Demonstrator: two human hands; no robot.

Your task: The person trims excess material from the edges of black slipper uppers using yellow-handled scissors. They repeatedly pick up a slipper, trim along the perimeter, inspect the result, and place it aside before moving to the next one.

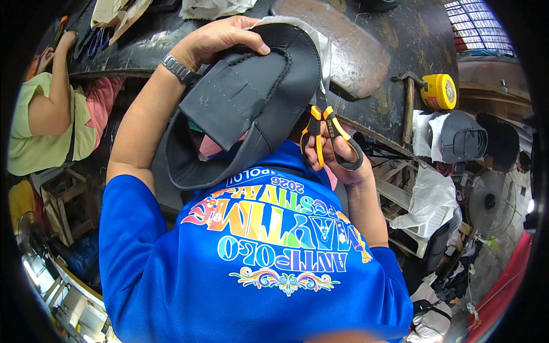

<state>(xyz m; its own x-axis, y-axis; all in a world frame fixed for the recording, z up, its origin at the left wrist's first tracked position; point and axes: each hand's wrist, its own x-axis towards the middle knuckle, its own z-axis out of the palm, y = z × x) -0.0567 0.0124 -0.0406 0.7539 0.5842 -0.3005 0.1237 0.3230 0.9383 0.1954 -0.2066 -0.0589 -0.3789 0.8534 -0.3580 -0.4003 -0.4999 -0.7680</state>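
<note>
Black shoe upper (249, 103) is sitting pinched in the left hand (226, 39), right hand (338, 153) is just gripping yellow-and-black scissors (329, 118) beside it.

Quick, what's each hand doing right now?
Left hand: closed, holding the black piece near its top.
Right hand: holding the scissors by the handles.

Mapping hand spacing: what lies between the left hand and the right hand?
Head view: the black stitched piece, held near its upper edge by the left hand, then the scissors, their orange-and-black handles in the right hand.
</note>
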